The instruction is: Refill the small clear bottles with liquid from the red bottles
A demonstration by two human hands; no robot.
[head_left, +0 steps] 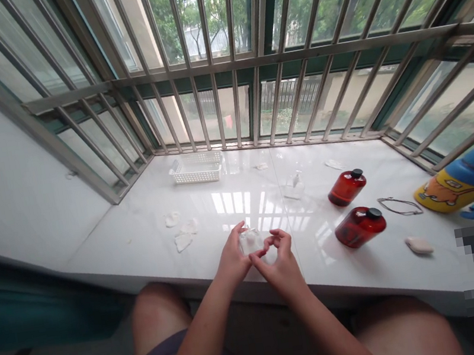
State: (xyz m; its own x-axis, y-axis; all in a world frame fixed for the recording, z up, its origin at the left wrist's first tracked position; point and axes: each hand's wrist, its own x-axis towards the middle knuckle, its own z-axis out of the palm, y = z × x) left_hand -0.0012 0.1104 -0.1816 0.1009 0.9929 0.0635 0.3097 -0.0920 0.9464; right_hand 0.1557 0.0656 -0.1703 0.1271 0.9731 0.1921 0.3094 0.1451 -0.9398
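Observation:
Both of my hands meet over the near edge of a white marble sill [146, 228]. My left hand [232, 259] curls round a small clear container [250, 240], holding it upright between fingers and thumb. My right hand [280, 257] pinches at the right side of the same container, its fingers bent and pressed together. What is inside the container I cannot make out. My bare knees show below the sill.
Two red bottles with black caps [346, 186] [360, 226] lie on their sides at the right. A clear pump bottle [294, 185], a white basket [196, 167], crumpled white scraps [182, 234], a wire loop [400, 206], a white pebble-like lump [418, 244] and a blue-yellow toy [467, 183] lie about. Window bars close off the back.

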